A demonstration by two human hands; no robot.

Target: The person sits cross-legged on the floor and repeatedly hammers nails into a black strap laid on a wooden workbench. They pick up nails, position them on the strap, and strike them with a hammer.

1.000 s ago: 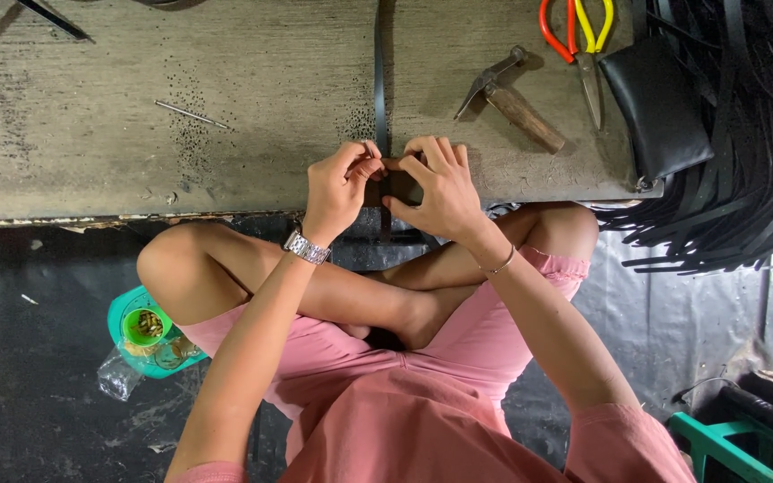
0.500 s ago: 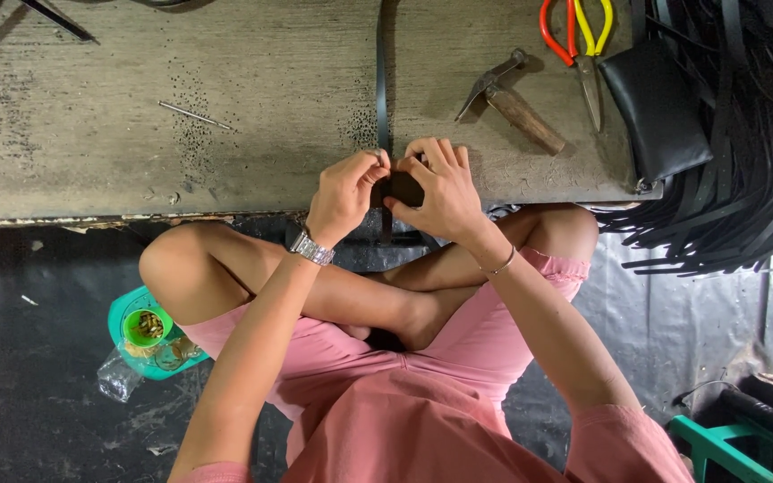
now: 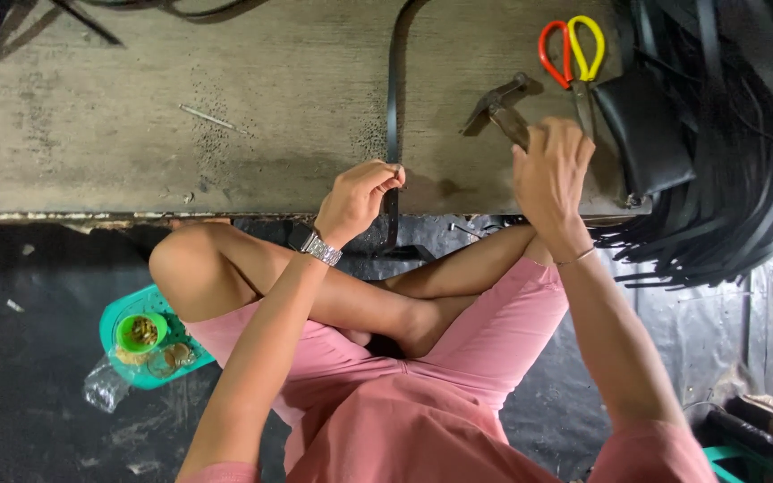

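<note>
- Worktop (image 3: 136,134) of worn grey wood runs across the top of my view, and I sit cross-legged on the dark floor before it, in pink clothes.
- On the floor by my left knee there is a teal tray (image 3: 114,326) with a small green cup (image 3: 141,332) in it and some small metal parts; a clear plastic bag (image 3: 100,391) lies just beside the tray.
- On the worktop, left of the middle, a thin nail or pin (image 3: 208,117) lies alone among dark specks.
- My left hand (image 3: 357,199), with a metal watch (image 3: 317,244) on the wrist, is at the front edge of the worktop. Its fingers (image 3: 385,173) are pinched together on a long black strap (image 3: 393,89).
- The strap comes from the far side of the worktop, runs straight to me, passes through my left fingers and hangs down over the edge.
- My two hands are well apart from each other.
- My right hand (image 3: 549,174) is raised over the worktop, with the fingers curled around the wooden handle of a hammer (image 3: 496,103); the metal head shows to the left above my hand.
- Scissors (image 3: 573,54) with one red and one yellow handle lie just behind my right hand.
- Right of the scissors, a black pouch (image 3: 644,134) rests at the corner of the worktop, and beside it a big bundle of black straps (image 3: 744,179) hangs down.
</note>
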